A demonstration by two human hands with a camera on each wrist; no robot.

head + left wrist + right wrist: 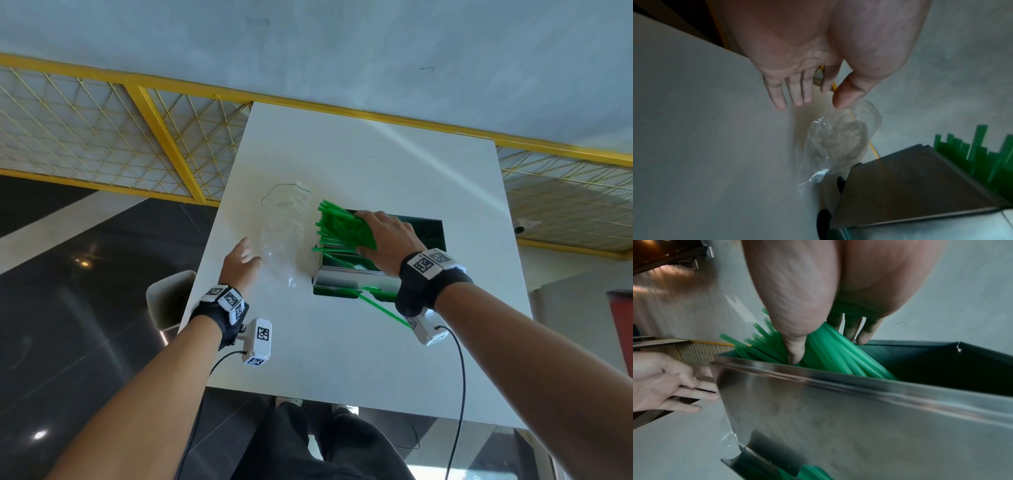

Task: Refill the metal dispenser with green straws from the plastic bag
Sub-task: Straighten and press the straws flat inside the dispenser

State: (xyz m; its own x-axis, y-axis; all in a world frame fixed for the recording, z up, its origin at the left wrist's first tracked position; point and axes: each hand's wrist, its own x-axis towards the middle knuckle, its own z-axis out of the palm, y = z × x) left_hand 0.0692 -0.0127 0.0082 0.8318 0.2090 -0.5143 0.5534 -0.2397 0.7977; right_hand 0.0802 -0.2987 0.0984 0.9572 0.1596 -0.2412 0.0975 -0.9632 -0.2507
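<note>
Right hand [388,236] grips green straws [337,224], angled into metal dispenser [346,279]. Left hand [239,262] spread, fingers relaxed, beside plastic bag [284,236], maybe touching it.

The open top of the metal dispenser [387,260] is partly blocked on its left by the bundle of green straws [339,228] and the right hand [387,236] gripping it, while its right half stays open. The empty plastic bag [284,233] lies just left of the dispenser, between it and the open left hand [239,262]. The white table [342,349] offers bare room nearer the person and beyond the dispenser.
</note>
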